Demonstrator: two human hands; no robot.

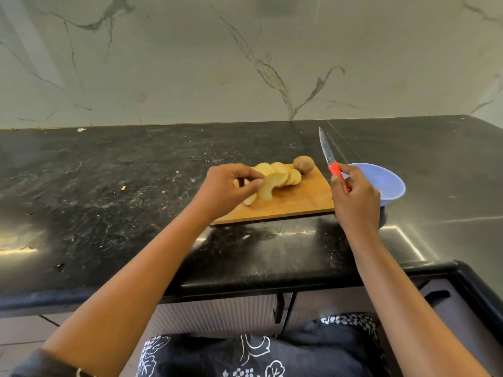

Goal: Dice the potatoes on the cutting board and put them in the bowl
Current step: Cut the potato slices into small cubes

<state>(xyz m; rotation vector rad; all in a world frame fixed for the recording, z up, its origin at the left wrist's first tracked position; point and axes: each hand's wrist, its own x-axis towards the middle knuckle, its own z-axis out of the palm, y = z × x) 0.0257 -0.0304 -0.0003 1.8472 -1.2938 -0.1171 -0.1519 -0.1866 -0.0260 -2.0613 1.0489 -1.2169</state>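
Pinching potato slices (275, 178) at ten o'clock on the cutting board (302, 204): your left hand (226, 190). Your right hand (356, 202) closes its fingers round the knife (337, 174), blade up. Slices: stiff, wet, likely slippery; hold by the rims. Uncut: whole potato (303, 164) at one o'clock; bowl (381, 180) at three.
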